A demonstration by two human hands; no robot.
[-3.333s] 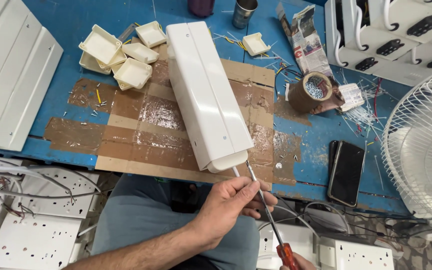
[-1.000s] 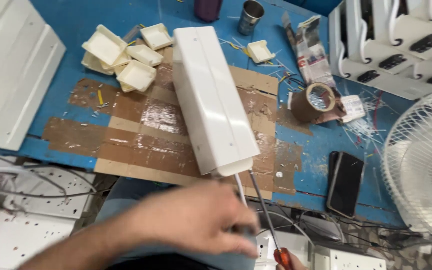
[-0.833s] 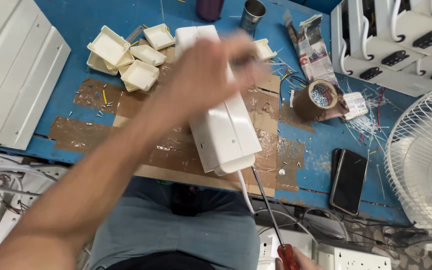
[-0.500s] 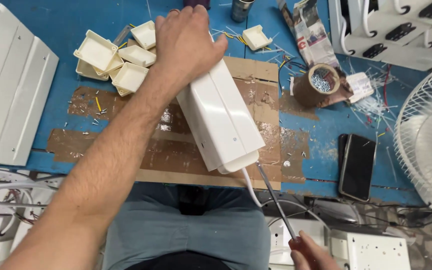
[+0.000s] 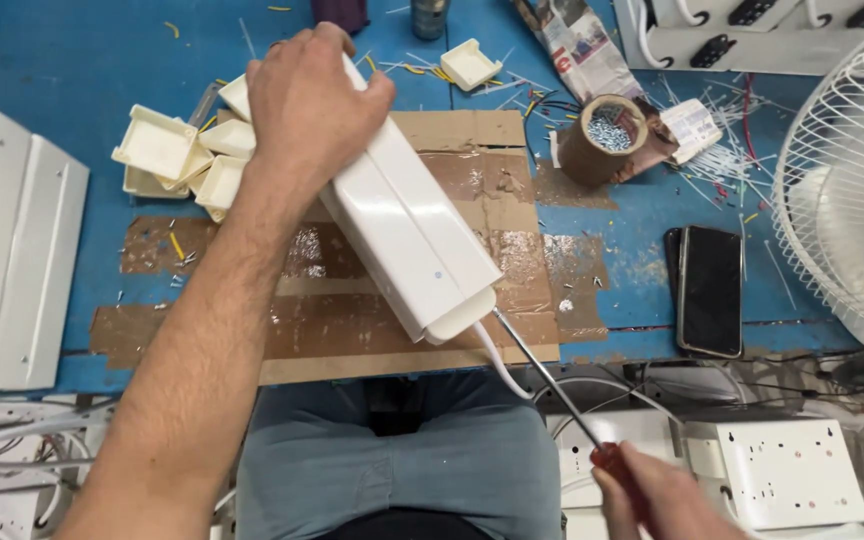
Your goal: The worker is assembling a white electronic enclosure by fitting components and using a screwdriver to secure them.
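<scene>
Fingers of our left hand (image 5: 307, 105) curl over the far end of the long white housing (image 5: 407, 225), pressed down around its top and gripping it. Our right hand (image 5: 652, 495), low at the edge of view, is closed around the red handle of a screwdriver (image 5: 552, 385); its fingers are wrapped tight on the grip. We see the metal shaft run up and left to the near end of the housing, where the tip meets the open end just beside a white cable (image 5: 497, 360) that comes out there.

We have the housing lying slantwise on a sheet of cardboard (image 5: 472, 130) taped to the blue table (image 5: 72, 70), its near end reaching over the table's front edge above our lap. Beside our left wrist sits a heap of small cream plastic boxes (image 5: 167, 150). To the right lie a roll of brown tape (image 5: 602, 140) with screws inside, a black phone (image 5: 709, 290), and a white fan (image 5: 852, 190). White panels (image 5: 12, 260) lie on the left.
</scene>
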